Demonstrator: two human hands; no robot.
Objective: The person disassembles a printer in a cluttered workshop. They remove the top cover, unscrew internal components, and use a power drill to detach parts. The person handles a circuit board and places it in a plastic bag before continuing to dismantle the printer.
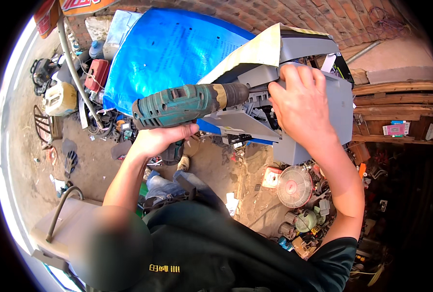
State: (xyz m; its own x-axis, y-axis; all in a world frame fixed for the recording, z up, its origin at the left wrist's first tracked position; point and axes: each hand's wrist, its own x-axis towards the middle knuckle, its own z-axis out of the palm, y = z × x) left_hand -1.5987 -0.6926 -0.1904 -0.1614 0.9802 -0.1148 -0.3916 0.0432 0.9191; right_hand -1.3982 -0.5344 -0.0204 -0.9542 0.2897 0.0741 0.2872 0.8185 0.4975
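My left hand (pixel 164 137) is wrapped round the grip of a teal and black cordless drill (pixel 177 104), held level with its chuck toward the right. The drill's nose reaches an opened grey machine housing (pixel 340 104), which looks like a printer. Close to the chuck, my right hand (pixel 300 100) is closed with bent fingers at the housing's upper part; whatever its fingertips grip is hidden. Inside the opening, black and white parts (pixel 261 114) show below the chuck. A pale yellow-edged panel (pixel 255 51) rises behind the drill.
A blue sheet (pixel 163 53) covers the surface under the machine. To the left stand a yellowish jerrycan (pixel 61 99) and a red case (pixel 97 74). A round fan (pixel 294 187) lies among scattered parts at lower right. Behind is a brick wall (pixel 318 14).
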